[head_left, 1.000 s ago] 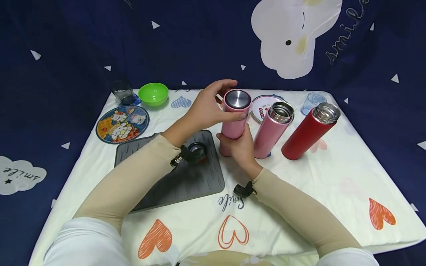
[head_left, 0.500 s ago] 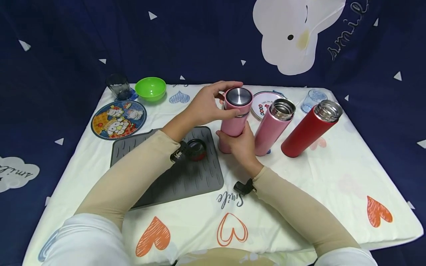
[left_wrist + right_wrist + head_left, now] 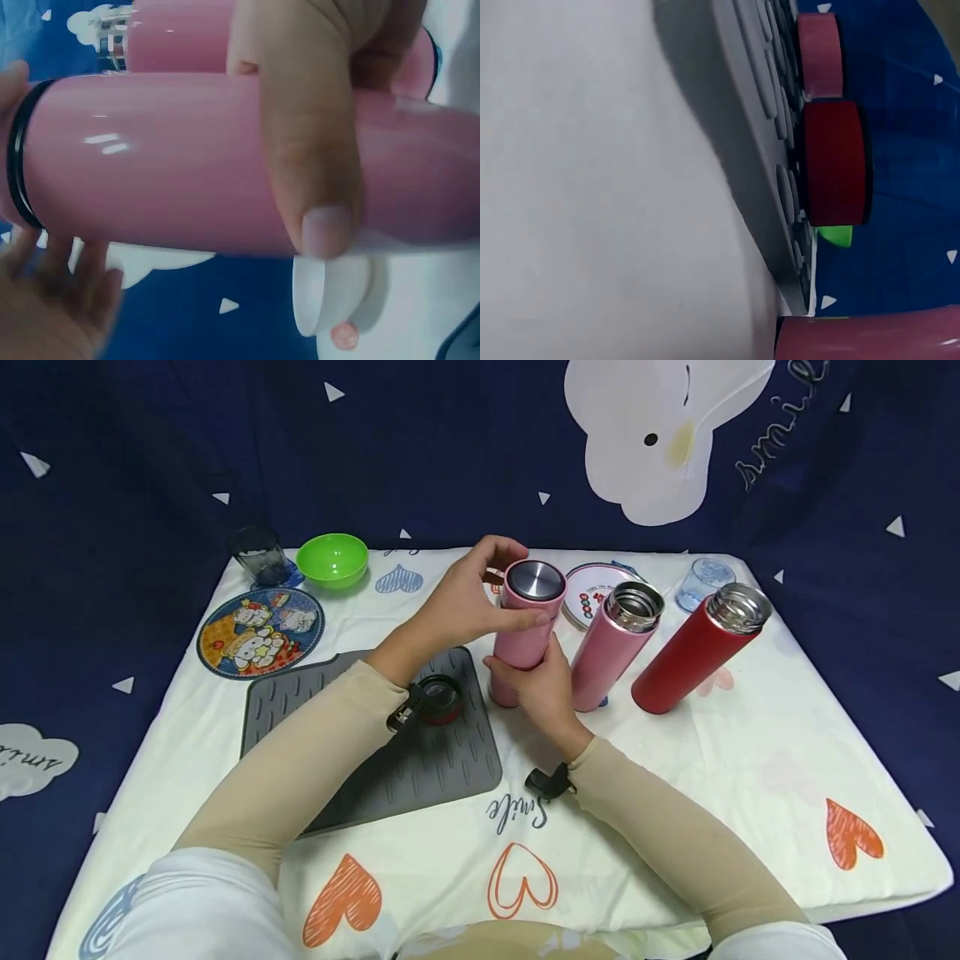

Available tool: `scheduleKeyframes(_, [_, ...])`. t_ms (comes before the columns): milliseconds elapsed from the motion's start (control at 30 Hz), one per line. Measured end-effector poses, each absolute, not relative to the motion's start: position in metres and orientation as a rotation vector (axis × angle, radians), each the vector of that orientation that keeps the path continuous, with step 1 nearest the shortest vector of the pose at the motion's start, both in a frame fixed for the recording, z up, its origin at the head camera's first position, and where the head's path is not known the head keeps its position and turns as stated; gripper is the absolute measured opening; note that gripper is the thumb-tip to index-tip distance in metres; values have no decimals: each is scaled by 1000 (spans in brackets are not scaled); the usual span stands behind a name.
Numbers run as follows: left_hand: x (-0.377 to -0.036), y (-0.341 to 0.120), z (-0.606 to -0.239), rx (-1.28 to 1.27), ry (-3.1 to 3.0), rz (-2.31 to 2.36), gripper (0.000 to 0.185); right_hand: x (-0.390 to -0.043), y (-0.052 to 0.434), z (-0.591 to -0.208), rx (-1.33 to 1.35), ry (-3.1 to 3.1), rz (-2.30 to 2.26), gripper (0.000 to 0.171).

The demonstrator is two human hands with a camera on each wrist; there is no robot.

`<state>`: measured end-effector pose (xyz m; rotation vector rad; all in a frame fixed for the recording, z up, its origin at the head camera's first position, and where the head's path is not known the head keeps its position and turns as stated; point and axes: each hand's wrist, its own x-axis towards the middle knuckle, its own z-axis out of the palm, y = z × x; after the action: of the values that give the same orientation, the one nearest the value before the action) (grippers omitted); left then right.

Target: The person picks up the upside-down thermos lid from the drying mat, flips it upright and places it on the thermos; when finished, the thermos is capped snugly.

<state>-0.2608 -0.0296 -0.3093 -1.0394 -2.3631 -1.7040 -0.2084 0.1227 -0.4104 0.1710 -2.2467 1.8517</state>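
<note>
Pink flask with its lid on stands on the white heart-printed cloth, just right of the grey ribbed mat, and both hands are on it. The left hand is wrapped round the capped top, fingers curled behind the lid and the thumb lying across the front just under the steel disc. The right hand grips the lower body, fingers closed round it from the near side; the left wrist view shows a thumb pressed across the glossy pink wall.

Just beside it, to the right, stands a second pink flask with no lid, its steel mouth open, and next to that a red flask, also uncapped. Behind these lie a small white plate and a clear blue cup. On the mat, close to the left forearm, sits a red lid; the right wrist view shows this red lid with a pink one beside it on the mat's ridges. Toward the far left corner are a cartoon-printed plate, a green bowl and a dark tumbler. Dark blue fabric with white triangles surrounds the table.
</note>
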Motion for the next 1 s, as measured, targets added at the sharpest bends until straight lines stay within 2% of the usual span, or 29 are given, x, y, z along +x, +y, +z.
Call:
scheduleKeyframes(233, [-264,-30,-313,-1109,-2334,-1659,73,-208,123,-411,167,-2256,1829,66])
scheduleKeyframes(600, [-267,-32,-314,-1169,-2253,-1873,84,-208,122,-412,175,-2250,1852,66])
scheduleKeyframes(867, [-269,-32,-313,-1177,-2369,-1798,78,-193,117,-383,184,-2247,1860,61])
scheduleKeyframes(1000, [-271,-34,-314,-1206,-2359,-1808,77,-194,118,-383,187,-2249,1873,61])
